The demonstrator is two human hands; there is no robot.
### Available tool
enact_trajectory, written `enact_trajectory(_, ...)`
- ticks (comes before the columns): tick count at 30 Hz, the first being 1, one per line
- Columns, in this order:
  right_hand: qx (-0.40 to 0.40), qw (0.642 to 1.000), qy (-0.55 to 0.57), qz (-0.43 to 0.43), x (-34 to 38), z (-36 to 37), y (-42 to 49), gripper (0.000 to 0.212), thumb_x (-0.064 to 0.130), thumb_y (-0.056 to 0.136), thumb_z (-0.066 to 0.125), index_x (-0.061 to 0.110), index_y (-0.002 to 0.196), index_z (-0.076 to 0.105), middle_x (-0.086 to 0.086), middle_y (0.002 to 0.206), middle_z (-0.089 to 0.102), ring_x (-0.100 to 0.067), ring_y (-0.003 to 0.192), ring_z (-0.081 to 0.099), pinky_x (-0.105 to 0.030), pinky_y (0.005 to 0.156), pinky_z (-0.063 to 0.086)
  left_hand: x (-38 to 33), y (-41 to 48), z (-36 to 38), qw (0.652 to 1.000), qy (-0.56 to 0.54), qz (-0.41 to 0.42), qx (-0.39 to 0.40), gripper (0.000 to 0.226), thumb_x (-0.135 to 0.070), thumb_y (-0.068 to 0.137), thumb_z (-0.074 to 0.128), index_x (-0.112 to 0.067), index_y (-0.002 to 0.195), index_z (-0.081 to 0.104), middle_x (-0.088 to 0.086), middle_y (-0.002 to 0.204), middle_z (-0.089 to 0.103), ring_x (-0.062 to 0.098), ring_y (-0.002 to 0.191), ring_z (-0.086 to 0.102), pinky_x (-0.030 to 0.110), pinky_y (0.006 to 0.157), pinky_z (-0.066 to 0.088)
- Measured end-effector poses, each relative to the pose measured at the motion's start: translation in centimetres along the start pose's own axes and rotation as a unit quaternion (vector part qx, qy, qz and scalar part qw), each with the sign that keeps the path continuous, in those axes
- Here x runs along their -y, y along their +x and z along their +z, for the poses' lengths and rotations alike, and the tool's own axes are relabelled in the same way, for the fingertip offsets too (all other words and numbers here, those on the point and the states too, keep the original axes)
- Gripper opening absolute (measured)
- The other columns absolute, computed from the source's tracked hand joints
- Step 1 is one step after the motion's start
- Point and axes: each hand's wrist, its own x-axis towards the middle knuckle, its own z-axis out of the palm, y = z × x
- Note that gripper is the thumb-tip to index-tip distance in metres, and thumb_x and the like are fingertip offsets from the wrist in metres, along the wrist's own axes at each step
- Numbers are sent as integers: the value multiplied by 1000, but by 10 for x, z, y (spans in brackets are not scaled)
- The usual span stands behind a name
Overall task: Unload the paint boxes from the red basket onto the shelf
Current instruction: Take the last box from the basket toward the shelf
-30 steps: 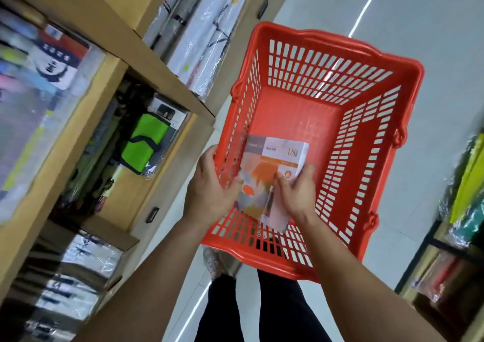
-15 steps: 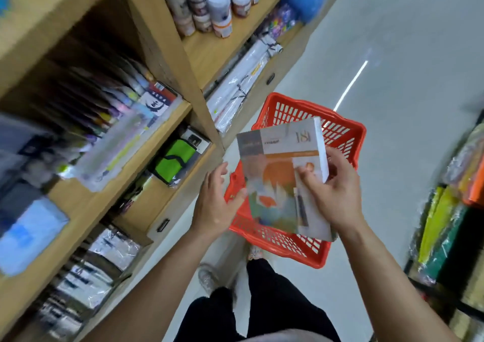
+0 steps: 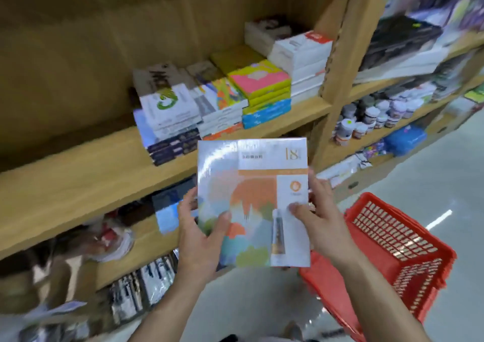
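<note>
Both hands grip one flat, shrink-wrapped white paint box (image 3: pixel 252 200) in front of the wooden shelf (image 3: pixel 86 174): the left hand (image 3: pixel 200 234) clamps its lower left edge, thumb on the cover, and the right hand (image 3: pixel 320 216) pinches the right edge, thumb on the white panel. The glossy cover shows orange, teal, green and grey paint patches, an orange band, a pictured paint tube and an orange "18" at the top right; the small dark lettering beside it is too blurred to read. Stacked colourful boxes (image 3: pixel 217 103) fill the shelf's right part, its left stretch bare wood. The red plastic basket (image 3: pixel 398 252) hangs low right, above the pale floor.
</note>
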Motion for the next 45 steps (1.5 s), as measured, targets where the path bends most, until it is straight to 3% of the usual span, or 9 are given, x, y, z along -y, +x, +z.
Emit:
enact_trajectory(4,70,996,-21,-60,39,76,9,70,25,87,60,66,138,35,14,113,43,4,114,47,-21,95,44,-10,-7,-88,993,7,43,-106,65,-22,82,71,-35,136,37,-54,114,48,-24,105,56,0,77,46)
enact_trajectory(11,101,984,-57,-132,91,218,34,66,15,99,67,28,158,41,2,134,47,-10,121,54,-26,104,47,-13,12,-212,969,113,19,-218,53,-37,81,71,-36,128,48,-4,128,47,4,114,54,26,96,48)
enact_trajectory(14,164,970,-116,-137,101,266,44,74,22,99,68,21,163,32,-2,161,39,-17,149,36,-31,119,33,-9,25,-249,964,185,6,-189,64,-32,85,82,-38,138,46,-2,142,43,-4,117,42,23,100,35)
enact_trajectory(20,289,911,-276,-106,102,315,66,93,60,91,62,24,167,21,-6,176,12,-24,160,20,-40,119,35,-3,52,-296,947,302,-90,-57,108,-58,72,86,-31,160,30,7,170,25,26,156,26,40,116,34)
enact_trajectory(24,299,874,-361,-132,97,310,72,121,92,65,47,32,167,19,-3,176,5,-25,161,7,-43,125,21,0,67,-311,898,429,-102,-1,137,-98,49,53,-32,164,19,6,174,15,33,162,1,54,127,2)
enact_trajectory(28,289,867,-370,-166,84,296,78,121,102,64,39,35,165,25,3,175,18,-22,159,18,-41,124,25,6,81,-320,883,459,-95,29,153,-111,36,39,-34,165,10,7,175,10,31,162,0,52,129,3)
enact_trajectory(37,180,837,-482,-186,81,345,118,78,74,99,29,33,165,23,1,169,37,-31,147,35,-51,115,34,19,137,-309,896,419,-88,-119,101,-95,65,46,-41,151,48,-9,173,22,29,147,44,49,108,47)
enact_trajectory(41,192,832,-494,-163,80,348,121,77,74,98,22,38,165,13,4,172,28,-30,150,29,-54,117,28,25,139,-308,876,455,-87,-132,100,-103,64,29,-49,148,44,-13,172,23,29,141,49,52,100,54)
enact_trajectory(45,204,830,-496,-153,86,348,120,75,71,101,22,37,166,9,2,173,24,-30,153,26,-54,121,22,14,138,-300,864,476,-102,-130,82,-87,80,48,-44,149,44,-9,171,25,30,145,44,51,104,49)
